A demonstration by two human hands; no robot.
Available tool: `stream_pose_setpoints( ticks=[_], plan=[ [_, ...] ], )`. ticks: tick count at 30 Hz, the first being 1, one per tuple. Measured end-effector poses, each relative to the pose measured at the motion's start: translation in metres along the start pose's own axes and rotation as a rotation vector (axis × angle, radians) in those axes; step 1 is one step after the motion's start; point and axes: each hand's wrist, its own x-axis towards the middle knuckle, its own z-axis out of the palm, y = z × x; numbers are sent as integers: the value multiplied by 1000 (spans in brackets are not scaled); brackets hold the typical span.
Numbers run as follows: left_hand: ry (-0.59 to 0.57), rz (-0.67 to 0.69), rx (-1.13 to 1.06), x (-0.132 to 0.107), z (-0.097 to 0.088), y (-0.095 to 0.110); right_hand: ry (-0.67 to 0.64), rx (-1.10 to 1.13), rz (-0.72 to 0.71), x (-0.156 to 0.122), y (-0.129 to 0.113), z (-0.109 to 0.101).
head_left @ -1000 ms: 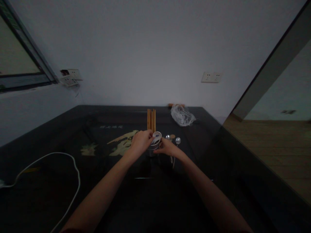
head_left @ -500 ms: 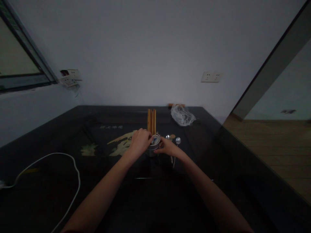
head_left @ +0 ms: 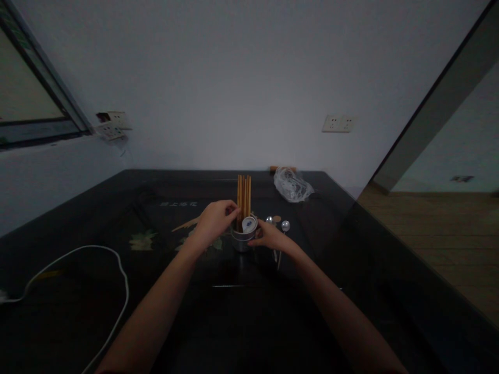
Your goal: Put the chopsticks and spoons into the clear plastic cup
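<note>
Several wooden chopsticks (head_left: pixel 245 195) stand upright in a metal cup (head_left: pixel 242 241) on the dark table. A white rounded piece with a blue mark (head_left: pixel 249 224), perhaps the bowl of a spoon, shows at the cup's mouth beside them. At the left of the bundle, my left hand (head_left: pixel 217 218) has its fingers pinched at the chopsticks. My right hand (head_left: pixel 271 236) grips the cup's right side, thumb low and fingers near the rim. Just past that hand lie metal spoons (head_left: pixel 286 226), their handles partly hidden by it.
A crumpled clear plastic bag (head_left: pixel 292 186) lies at the back, in front of a brown roll (head_left: pixel 283 169) by the wall. On the left a white cable (head_left: pixel 125 280) curves over the dark glossy table (head_left: pixel 249 322). Wall sockets (head_left: pixel 338 123) are above the table.
My left hand has moved off the cup's rim, up and left to the side of the chopsticks, uncovering the cup's front. My right hand stays on the cup.
</note>
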Motion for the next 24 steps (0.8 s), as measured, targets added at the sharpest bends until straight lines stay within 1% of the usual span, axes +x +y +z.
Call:
stream_pose_setpoints(
  ticks=[3,6,8,10,13,15,17,19,22,24],
  plan=[
    [-1,-41,13,2,-8,-10,-10,-23,2,1,2,0],
    [-64,-81,71,3,-11,-22,-23,-27,13,0,0,-2],
    [-133,-103,111,3,-12,-30,-33,-29,30,-1,-4,-5],
    [-226,-95,122,3,-11,-36,-41,-44,46,-3,-7,-7],
    [-395,-16,84,3,-7,-45,-37,-77,44,-4,-10,-11],
    [-463,17,62,3,-5,-49,-35,-88,37,-4,-11,-14],
    [-467,13,61,4,-3,-52,-29,-105,40,-5,-12,-18],
    [-452,5,66,4,-1,-54,1,-171,50,-5,-14,-25],
    [-451,15,55,5,4,-59,94,-365,93,-7,-14,-36],
    [-464,24,28,6,9,-64,149,-516,174,-9,-13,-43]
  ],
)
